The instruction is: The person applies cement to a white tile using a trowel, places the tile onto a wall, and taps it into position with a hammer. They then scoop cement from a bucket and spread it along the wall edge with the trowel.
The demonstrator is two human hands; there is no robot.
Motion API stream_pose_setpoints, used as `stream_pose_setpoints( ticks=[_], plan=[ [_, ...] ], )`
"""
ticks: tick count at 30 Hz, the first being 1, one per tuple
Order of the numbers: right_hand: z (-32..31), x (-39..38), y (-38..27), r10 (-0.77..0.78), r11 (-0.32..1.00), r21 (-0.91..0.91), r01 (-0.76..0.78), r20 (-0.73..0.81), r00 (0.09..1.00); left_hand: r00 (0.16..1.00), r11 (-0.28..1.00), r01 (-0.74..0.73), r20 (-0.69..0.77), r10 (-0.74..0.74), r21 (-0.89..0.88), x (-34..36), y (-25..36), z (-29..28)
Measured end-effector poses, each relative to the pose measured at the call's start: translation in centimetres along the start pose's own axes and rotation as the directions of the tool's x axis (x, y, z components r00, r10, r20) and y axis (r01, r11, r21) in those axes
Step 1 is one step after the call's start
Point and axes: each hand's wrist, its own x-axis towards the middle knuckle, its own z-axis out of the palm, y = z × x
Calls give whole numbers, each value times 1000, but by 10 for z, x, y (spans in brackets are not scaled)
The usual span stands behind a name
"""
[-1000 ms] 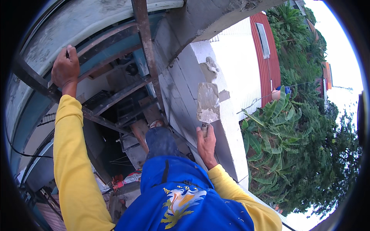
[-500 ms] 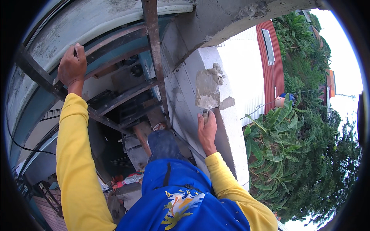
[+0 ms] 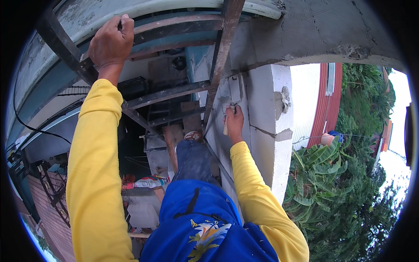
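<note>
My left hand (image 3: 112, 43) is wrapped round a rung near the top of a rusty dark metal ladder (image 3: 170, 95). To the right, my right hand (image 3: 234, 123) grips a trowel by its handle. The trowel's pale blade (image 3: 236, 90) appears to lie along the inner side face of a light block wall (image 3: 262, 98); its edges are hard to pick out from the wall. A lump of grey mortar (image 3: 283, 103) sticks to the wall's white outer strip, right of that hand.
A grey concrete beam (image 3: 323, 32) crosses overhead at the upper right. Below, my shoe (image 3: 193, 136) is by the ladder near a wooden board (image 3: 173, 135). A black cable (image 3: 39, 130) hangs at left. Beyond the wall are a red corrugated wall (image 3: 325, 109) and banana plants (image 3: 314, 174).
My right hand has drawn the trowel off the wall's white strip, inward to the inner face. The blade has turned. My left hand keeps its hold while the view shifts.
</note>
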Motion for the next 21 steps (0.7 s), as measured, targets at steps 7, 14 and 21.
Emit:
stream_pose_setpoints(
  ticks=[7, 14, 21],
  plan=[
    [-9, -23, -7, -145, 988, -79, 134, -156, 977, 999, 1000, -19, -41, 18, -20, 2, -1, 0],
    [-1, -4, -20, -31, 999, -28, 27, -123, 992, 1000, 1000, -3, -11, 3, -6, 1, -2, 3],
    [0, -3, 30, -287, 826, -516, 228, -35, 957, 999, 1000, 4, 34, -4, -5, 2, 1, -1]
  ],
)
